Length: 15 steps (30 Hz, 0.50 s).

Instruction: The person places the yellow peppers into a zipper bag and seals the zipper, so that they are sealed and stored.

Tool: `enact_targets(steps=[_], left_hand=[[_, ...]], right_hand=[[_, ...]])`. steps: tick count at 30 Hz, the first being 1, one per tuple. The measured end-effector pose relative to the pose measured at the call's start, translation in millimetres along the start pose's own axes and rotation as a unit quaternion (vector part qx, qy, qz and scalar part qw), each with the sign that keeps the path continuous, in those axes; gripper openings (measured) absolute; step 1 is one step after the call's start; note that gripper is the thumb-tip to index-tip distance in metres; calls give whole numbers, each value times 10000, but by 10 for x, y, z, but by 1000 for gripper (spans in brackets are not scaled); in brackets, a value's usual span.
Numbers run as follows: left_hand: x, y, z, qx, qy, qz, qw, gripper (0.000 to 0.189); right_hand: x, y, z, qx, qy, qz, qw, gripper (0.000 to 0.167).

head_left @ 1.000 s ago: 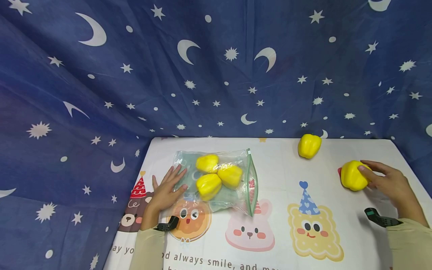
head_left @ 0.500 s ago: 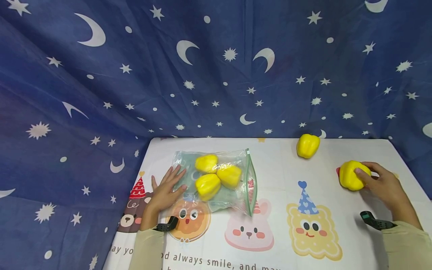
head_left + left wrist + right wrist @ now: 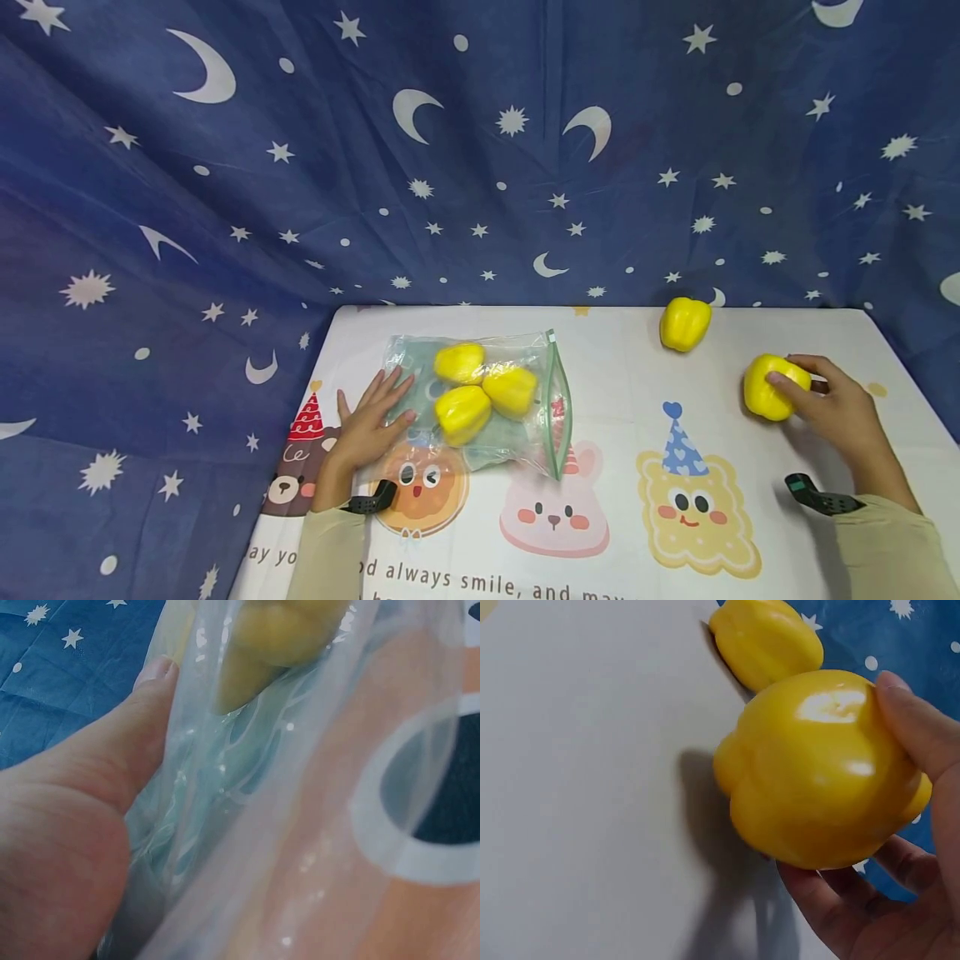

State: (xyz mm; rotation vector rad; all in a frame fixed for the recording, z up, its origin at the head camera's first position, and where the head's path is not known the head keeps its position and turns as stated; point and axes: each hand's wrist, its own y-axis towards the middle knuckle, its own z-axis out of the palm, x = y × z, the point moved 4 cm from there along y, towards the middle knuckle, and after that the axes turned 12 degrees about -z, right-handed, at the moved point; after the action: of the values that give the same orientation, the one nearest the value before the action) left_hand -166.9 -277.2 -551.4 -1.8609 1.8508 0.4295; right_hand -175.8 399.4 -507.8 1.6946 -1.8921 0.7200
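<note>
On the left, my left hand (image 3: 367,429) rests with spread fingers on the closed end of a clear zip bag (image 3: 420,354). Inside the bag lie three yellow bell peppers (image 3: 462,414). The left wrist view has the thumb (image 3: 112,735) against the plastic, a yellow pepper (image 3: 289,630) showing through. At the right, my right hand (image 3: 843,408) grips another yellow bell pepper (image 3: 761,387), thumb on one side and fingers on the other. Close up, that pepper (image 3: 817,772) casts a shadow on the white cloth.
One more yellow bell pepper (image 3: 685,323) stands near the table's back edge, left of and behind the held one. The bag's green zip strip (image 3: 552,400) faces right. A white cartoon-printed cloth (image 3: 622,375) covers the table, and a blue starry curtain (image 3: 480,150) hangs behind.
My right hand has moved a little to the left with the pepper, and a small red print beside it is now covered. The left hand and the bag have stayed still.
</note>
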Motion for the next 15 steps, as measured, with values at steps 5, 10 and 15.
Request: enact_targets(steps=[5, 10, 15], left_hand=[[0, -3, 4, -8, 6, 17, 10000, 63], [8, -3, 8, -16, -3, 31, 10000, 63], [10, -4, 7, -9, 0, 19, 10000, 63]], right_hand=[[107, 6, 44, -71, 64, -189, 9998, 80], [191, 24, 78, -82, -97, -373, 9992, 84], [238, 28, 109, -81, -23, -280, 9996, 91]])
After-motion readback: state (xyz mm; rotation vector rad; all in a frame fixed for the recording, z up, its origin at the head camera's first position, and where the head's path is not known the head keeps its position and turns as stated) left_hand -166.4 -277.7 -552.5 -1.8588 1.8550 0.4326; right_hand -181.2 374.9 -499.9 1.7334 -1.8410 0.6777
